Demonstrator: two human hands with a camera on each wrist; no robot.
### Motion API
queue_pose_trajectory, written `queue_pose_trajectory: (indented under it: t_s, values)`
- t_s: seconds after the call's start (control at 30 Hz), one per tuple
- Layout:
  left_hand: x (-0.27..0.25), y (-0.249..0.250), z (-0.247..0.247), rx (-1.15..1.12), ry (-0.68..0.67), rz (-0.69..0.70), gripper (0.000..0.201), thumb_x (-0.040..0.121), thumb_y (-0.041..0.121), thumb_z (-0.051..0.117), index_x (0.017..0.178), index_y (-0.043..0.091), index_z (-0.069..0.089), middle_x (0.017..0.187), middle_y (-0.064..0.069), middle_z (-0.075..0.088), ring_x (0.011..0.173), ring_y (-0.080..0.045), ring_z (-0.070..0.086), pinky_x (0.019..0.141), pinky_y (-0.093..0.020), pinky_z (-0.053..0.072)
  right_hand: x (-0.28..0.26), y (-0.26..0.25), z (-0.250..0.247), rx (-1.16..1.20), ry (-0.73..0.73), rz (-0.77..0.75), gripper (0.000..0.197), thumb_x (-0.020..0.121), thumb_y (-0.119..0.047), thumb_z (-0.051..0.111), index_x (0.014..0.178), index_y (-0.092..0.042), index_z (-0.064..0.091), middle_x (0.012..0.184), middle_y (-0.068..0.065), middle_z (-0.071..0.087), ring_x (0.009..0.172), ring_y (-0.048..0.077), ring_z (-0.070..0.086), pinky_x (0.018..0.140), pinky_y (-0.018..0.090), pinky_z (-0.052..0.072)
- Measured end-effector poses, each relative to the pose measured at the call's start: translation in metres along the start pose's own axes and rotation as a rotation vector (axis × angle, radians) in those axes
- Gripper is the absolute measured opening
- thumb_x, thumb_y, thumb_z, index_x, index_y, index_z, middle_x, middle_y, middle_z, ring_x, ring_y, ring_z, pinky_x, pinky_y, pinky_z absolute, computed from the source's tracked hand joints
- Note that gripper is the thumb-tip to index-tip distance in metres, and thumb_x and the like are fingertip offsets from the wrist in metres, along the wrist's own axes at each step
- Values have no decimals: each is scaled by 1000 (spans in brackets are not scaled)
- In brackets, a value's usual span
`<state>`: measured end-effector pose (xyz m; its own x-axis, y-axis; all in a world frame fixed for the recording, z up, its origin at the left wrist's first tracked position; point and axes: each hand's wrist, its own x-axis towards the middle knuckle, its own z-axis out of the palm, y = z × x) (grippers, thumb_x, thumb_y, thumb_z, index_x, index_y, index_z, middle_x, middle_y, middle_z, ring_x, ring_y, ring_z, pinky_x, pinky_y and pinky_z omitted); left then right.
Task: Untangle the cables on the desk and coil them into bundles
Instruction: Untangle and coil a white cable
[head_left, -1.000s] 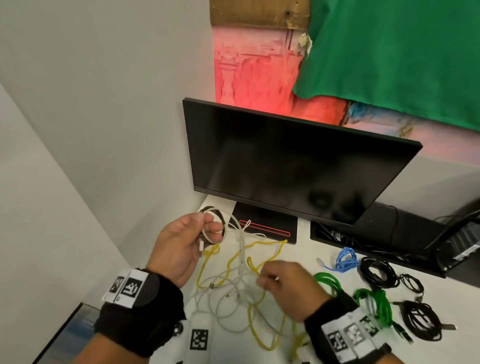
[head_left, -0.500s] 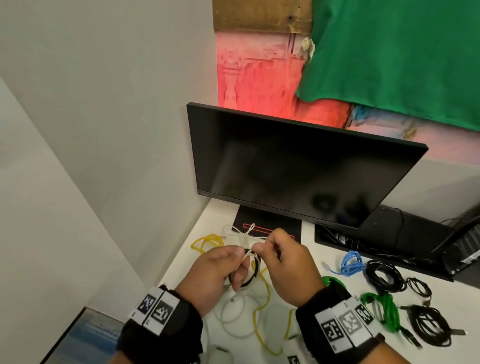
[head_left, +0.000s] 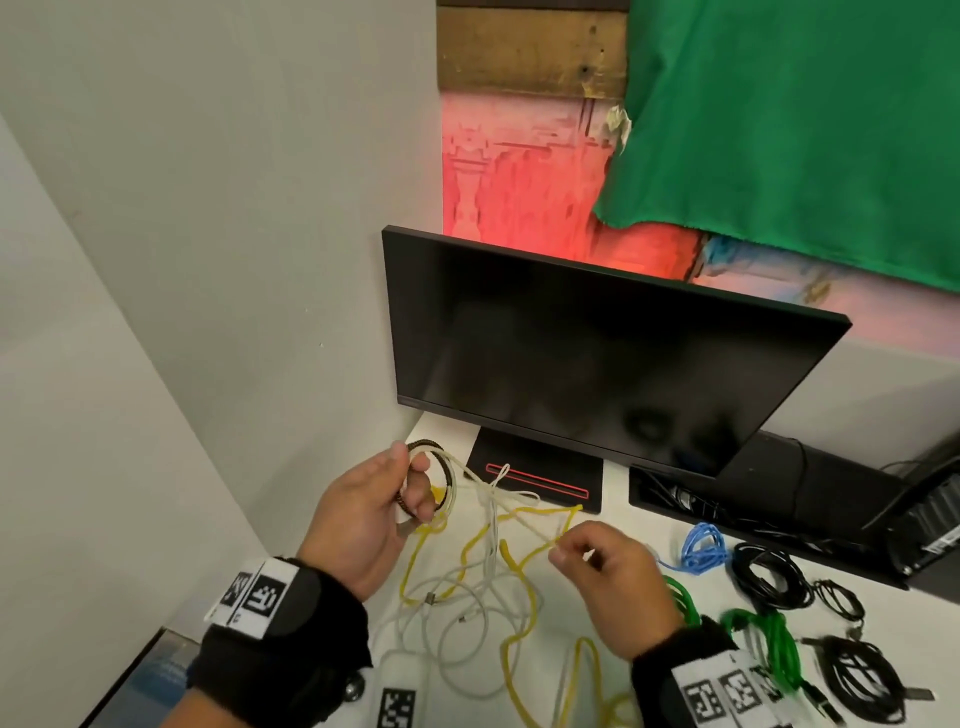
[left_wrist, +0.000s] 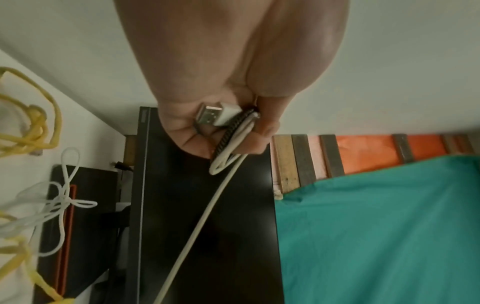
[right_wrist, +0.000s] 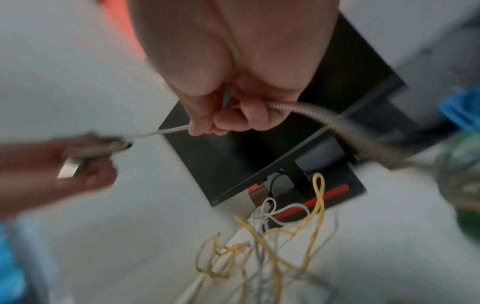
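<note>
My left hand (head_left: 387, 501) grips a small coil of white cable (head_left: 448, 480) with a dark braided loop, held above the white desk (head_left: 670, 525). The left wrist view shows the coil (left_wrist: 235, 135) and a USB plug (left_wrist: 211, 114) pinched in the left fingers. One white strand runs taut from that coil to my right hand (head_left: 597, 564), which pinches it between thumb and fingers (right_wrist: 205, 125). Below both hands lies a tangle of yellow cable (head_left: 522, 566) and white cable (head_left: 467, 618), knotted near the monitor base.
A black monitor (head_left: 597, 364) stands behind the tangle on its base (head_left: 535, 475). To the right lie coiled bundles: blue (head_left: 701, 545), green (head_left: 769, 644) and black (head_left: 769, 574). A grey wall closes the left side. A white tagged box (head_left: 400, 696) sits at the near edge.
The hands, close together half a second ago, have drawn apart: the left with the coil went up and left, the right moved down and right, pulling a white strand taut.
</note>
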<state>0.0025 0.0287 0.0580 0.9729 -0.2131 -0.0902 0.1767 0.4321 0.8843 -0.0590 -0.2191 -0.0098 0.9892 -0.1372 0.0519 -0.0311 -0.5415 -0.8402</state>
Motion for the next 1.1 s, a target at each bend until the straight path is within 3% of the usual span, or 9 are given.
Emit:
queue_pose_trajectory:
  t_s: [0.13, 0.27, 0.37, 0.47, 0.63, 0.73, 0.87, 0.93, 1.1]
  values:
    - [1, -14, 12, 308, -68, 130, 29, 90, 29, 53, 87, 2, 64, 72, -15, 70, 60, -22, 59, 68, -31, 49, -10, -36, 15, -270, -323, -268, 14, 95, -36, 57, 84, -29, 63, 85, -16, 57, 82, 2, 53, 80, 26, 44]
    - [-3, -25, 15, 586, -199, 151, 25, 92, 28, 55, 84, 7, 66, 66, -8, 70, 63, -17, 60, 67, -26, 49, -12, -65, 15, -119, -222, -390, 19, 93, -42, 46, 86, -29, 58, 82, -17, 53, 79, 0, 50, 74, 22, 42]
    - [-11, -27, 18, 648, -286, 136, 31, 89, 41, 49, 72, 18, 63, 59, -2, 61, 60, -16, 55, 65, -29, 45, -9, -74, 12, -38, -114, -411, 15, 95, -33, 51, 82, -40, 53, 79, -22, 56, 79, -1, 53, 73, 21, 43]
    - [-13, -26, 20, 716, -363, 130, 40, 87, 54, 43, 62, 25, 55, 56, 2, 51, 61, -22, 46, 64, -35, 40, -6, -72, 13, 21, -66, -372, 12, 94, -36, 57, 82, -36, 59, 73, -25, 59, 74, 1, 55, 68, 20, 43]
    - [-7, -20, 5, 782, -494, -17, 26, 86, 34, 58, 73, 12, 62, 60, 2, 48, 59, -16, 41, 59, -30, 34, -4, -58, 4, -2, -226, -259, 22, 79, -59, 61, 77, -37, 61, 68, -21, 58, 64, 4, 51, 62, 25, 44]
    - [-4, -15, -11, 909, -420, -48, 31, 81, 38, 61, 77, 7, 65, 63, 1, 51, 61, -13, 45, 62, -31, 37, -3, -39, -16, -216, -297, -258, 14, 86, -50, 59, 90, -41, 68, 81, -20, 63, 81, 2, 57, 77, 27, 48]
    - [-7, -17, -8, 917, -343, -103, 25, 81, 42, 55, 64, 24, 61, 56, 7, 49, 56, -11, 47, 63, -28, 41, 2, -27, -25, -552, -212, -251, 18, 96, -37, 58, 107, -36, 73, 99, -19, 60, 101, 8, 54, 90, 29, 44]
    - [-10, -23, 4, 733, -336, -129, 29, 83, 35, 55, 56, 26, 54, 55, 5, 44, 53, -12, 42, 60, -25, 39, 4, -30, -17, -416, -105, -195, 15, 95, -28, 62, 100, -34, 75, 92, -17, 63, 93, 6, 60, 84, 24, 46]
    - [-15, -30, 22, 360, -290, -198, 30, 84, 22, 65, 56, 20, 57, 55, 0, 38, 51, -13, 34, 55, -27, 33, 11, -46, 0, 542, -7, 157, 20, 96, -2, 59, 89, -16, 70, 76, 6, 73, 65, 22, 72, 58, 27, 55]
